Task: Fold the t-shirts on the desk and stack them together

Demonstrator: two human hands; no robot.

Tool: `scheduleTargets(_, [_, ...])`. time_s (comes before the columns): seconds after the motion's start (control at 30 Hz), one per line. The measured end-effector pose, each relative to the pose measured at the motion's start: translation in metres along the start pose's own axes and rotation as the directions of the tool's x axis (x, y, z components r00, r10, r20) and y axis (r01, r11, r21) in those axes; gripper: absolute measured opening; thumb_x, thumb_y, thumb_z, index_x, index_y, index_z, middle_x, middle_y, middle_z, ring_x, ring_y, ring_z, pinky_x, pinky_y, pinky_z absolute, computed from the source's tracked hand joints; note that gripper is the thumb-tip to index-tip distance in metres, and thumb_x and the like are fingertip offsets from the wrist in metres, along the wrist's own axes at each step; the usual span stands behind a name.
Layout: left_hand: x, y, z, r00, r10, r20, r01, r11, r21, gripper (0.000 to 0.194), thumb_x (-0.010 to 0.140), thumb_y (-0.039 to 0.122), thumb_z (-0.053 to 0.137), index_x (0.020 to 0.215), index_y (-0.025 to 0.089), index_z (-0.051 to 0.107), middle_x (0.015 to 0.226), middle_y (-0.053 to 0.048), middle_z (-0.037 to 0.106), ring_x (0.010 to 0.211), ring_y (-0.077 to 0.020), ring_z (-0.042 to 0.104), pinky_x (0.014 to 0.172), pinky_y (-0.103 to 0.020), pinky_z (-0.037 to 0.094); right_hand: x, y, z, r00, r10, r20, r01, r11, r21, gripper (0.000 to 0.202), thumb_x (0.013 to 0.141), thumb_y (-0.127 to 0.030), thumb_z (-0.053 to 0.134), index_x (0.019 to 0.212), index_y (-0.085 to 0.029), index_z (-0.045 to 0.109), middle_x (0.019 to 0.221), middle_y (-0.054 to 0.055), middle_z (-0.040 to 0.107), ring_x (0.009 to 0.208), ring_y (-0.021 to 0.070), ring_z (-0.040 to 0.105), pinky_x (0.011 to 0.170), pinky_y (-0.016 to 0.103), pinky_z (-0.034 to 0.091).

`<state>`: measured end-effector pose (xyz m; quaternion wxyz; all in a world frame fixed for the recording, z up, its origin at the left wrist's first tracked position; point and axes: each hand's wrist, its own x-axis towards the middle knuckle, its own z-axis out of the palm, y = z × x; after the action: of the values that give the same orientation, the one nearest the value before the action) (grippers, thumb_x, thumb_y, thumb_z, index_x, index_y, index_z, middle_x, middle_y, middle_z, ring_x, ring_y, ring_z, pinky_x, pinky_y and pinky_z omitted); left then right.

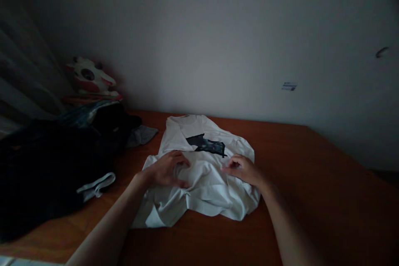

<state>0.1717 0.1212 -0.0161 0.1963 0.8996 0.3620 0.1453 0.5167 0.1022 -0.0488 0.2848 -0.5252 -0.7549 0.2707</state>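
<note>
- Brown desk (pixel 299 166) against a pale wall (pixel 218 50), white shirt (pixel 212 199) rumpled on the wood.
- Left hand (pixel 171 169) curves half open over the shirt, thumb apart.
- Right hand (pixel 242 169) curls inward at the fabric; whether it grips, I cannot tell.

White shirt (pixel 215 197): partly hidden beneath hands (pixel 170 169)
Forearms (pixel 107 224): running off bottom
Dark clothes (pixel 62 166): sliced at left
Sticker (pixel 289 86): print too tiny
</note>
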Motion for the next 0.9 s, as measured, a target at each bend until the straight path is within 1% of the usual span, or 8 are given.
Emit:
scheduleTargets(0.17, [-0.007, -0.004, -0.008, 0.991, -0.030, 0.131, 0.037, 0.998, -0.045, 0.086, 0.049, 0.063, 0.091, 0.127, 0.036, 0.069, 0.123, -0.006, 0.064, 0.117, -0.0317, 0.059, 0.103, -0.043, 0.047, -0.010, -0.009, -0.019, 0.960, 0.093, 0.264, -0.107, 0.994, 0.038, 0.051, 0.052, -0.056, 0.092, 0.088, -0.025, 0.075, 0.097, 0.003, 0.067, 0.092, 0.0225, 0.063, 0.083, 0.032, 0.052])
scheduleTargets(0.23, [-0.008, -0.007, -0.008, 0.990, -0.045, 0.132, 0.054, 0.996, -0.065, 0.075, 0.056, 0.061, 0.090, 0.124, 0.036, 0.071, 0.124, -0.006, 0.064, 0.117, -0.0309, 0.060, 0.102, -0.042, 0.048, -0.014, -0.010, -0.022, 0.942, 0.106, 0.317, -0.116, 0.993, 0.013, 0.051, 0.050, -0.054, 0.094, 0.089, -0.026, 0.077, 0.097, 0.002, 0.065, 0.091, 0.0222, 0.062, 0.081, 0.030, 0.052])
scheduleTargets(0.37, [-0.002, -0.012, -0.003, 0.993, -0.052, 0.102, 0.065, 0.991, -0.120, 0.026, 0.082, 0.048, 0.075, 0.101, 0.031, 0.080, 0.111, -0.005, 0.069, 0.104, -0.0238, 0.066, 0.096, -0.036, 0.050, -0.013, -0.012, -0.018, 0.928, 0.095, 0.360, -0.093, 0.995, -0.023, 0.034, 0.062, -0.055, 0.087, 0.076, -0.025, 0.079, 0.087, 0.003, 0.063, 0.080, 0.0196, 0.059, 0.070, 0.028, 0.048])
scheduleTargets(0.47, [0.001, -0.013, -0.002, 0.999, -0.033, 0.026, 0.037, 0.986, -0.165, 0.020, 0.089, 0.041, 0.066, 0.096, 0.027, 0.079, 0.111, -0.006, 0.072, 0.103, -0.0223, 0.067, 0.095, -0.034, 0.050, -0.010, -0.020, -0.018, 0.925, 0.104, 0.365, -0.154, 0.982, 0.111, 0.040, 0.069, -0.061, 0.080, 0.077, -0.023, 0.074, 0.078, 0.001, 0.063, 0.071, 0.0171, 0.056, 0.061, 0.026, 0.044])
scheduleTargets(0.6, [0.001, -0.009, -0.006, 0.991, -0.120, -0.052, 0.099, 0.948, -0.303, 0.033, 0.094, 0.048, 0.056, 0.109, 0.023, 0.073, 0.106, -0.007, 0.075, 0.096, -0.0220, 0.068, 0.086, -0.034, 0.053, -0.016, -0.030, -0.033, 0.946, 0.165, 0.280, -0.279, 0.851, 0.444, 0.052, 0.067, -0.069, 0.078, 0.081, -0.023, 0.058, 0.062, -0.005, 0.054, 0.052, 0.0105, 0.042, 0.047, 0.021, 0.030])
scheduleTargets(0.7, [-0.002, -0.005, -0.011, 0.983, -0.184, -0.019, 0.155, 0.873, -0.463, 0.046, 0.092, 0.060, 0.055, 0.103, 0.018, 0.071, 0.087, -0.005, 0.072, 0.077, -0.0183, 0.064, 0.071, -0.030, 0.052, -0.033, -0.030, -0.045, 0.970, 0.172, 0.173, -0.244, 0.712, 0.658, 0.064, 0.055, -0.077, 0.080, 0.071, -0.025, 0.047, 0.052, -0.008, 0.043, 0.043, 0.0080, 0.032, 0.042, 0.022, 0.025])
scheduleTargets(0.8, [-0.002, -0.003, -0.010, 0.987, -0.152, 0.050, 0.151, 0.789, -0.595, 0.055, 0.084, 0.069, 0.061, 0.092, 0.016, 0.070, 0.080, -0.004, 0.069, 0.072, -0.0167, 0.061, 0.069, -0.029, 0.050, -0.048, -0.026, -0.049, 0.979, 0.182, 0.090, -0.186, 0.624, 0.759, 0.074, 0.042, -0.088, 0.075, 0.064, -0.028, 0.037, 0.042, -0.010, 0.031, 0.035, 0.0066, 0.021, 0.036, 0.024, 0.021])
scheduleTargets(0.9, [0.001, -0.008, -0.003, 0.985, -0.159, 0.069, 0.169, 0.797, -0.580, 0.059, 0.086, 0.072, 0.056, 0.090, 0.016, 0.071, 0.078, -0.004, 0.069, 0.072, -0.0163, 0.061, 0.070, -0.028, 0.049, -0.040, -0.026, -0.044, 0.967, 0.251, -0.041, -0.132, 0.632, 0.764, 0.063, 0.053, -0.083, 0.075, 0.071, -0.027, 0.052, 0.050, -0.004, 0.052, 0.039, 0.0119, 0.042, 0.042, 0.025, 0.035])
